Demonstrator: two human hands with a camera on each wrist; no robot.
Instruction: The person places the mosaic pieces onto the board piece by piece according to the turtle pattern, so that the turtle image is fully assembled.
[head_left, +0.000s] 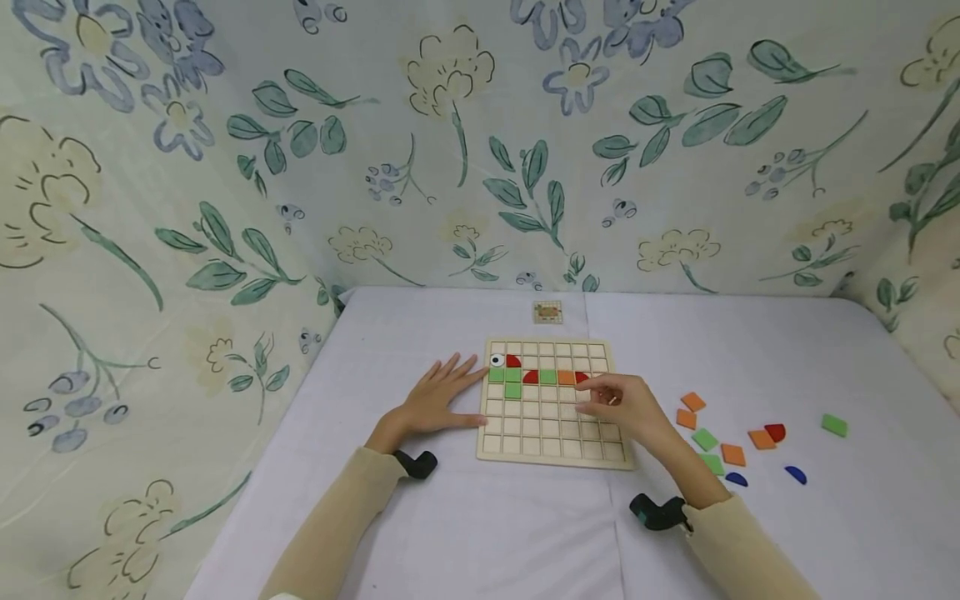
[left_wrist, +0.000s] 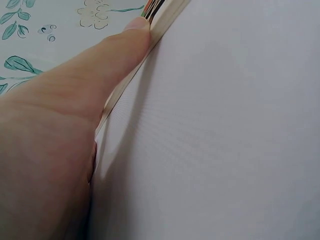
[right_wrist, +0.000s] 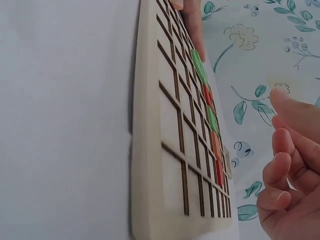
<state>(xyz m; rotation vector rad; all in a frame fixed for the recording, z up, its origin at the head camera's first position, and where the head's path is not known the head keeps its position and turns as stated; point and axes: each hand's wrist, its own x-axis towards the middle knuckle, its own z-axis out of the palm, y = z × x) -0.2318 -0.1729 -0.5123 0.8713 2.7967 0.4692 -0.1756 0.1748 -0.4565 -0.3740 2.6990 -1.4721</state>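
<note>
Left hand [head_left: 433, 402] spread wide, thumb and a fingertip on the side of the grid board [head_left: 555, 429], which lies flat between both hands. Tile row [head_left: 548, 377] runs lengthwise from left fingertips toward right hand [head_left: 628, 407]. Right fingers loosely bent, thumb apart from index; red tile [head_left: 581, 377] at index tip, partly covered, curve direction unclear. Left wrist view crops most fingers.

Plain beige long sleeves [head_left: 337, 517], chunky black wrist cameras [head_left: 657, 512]
</note>
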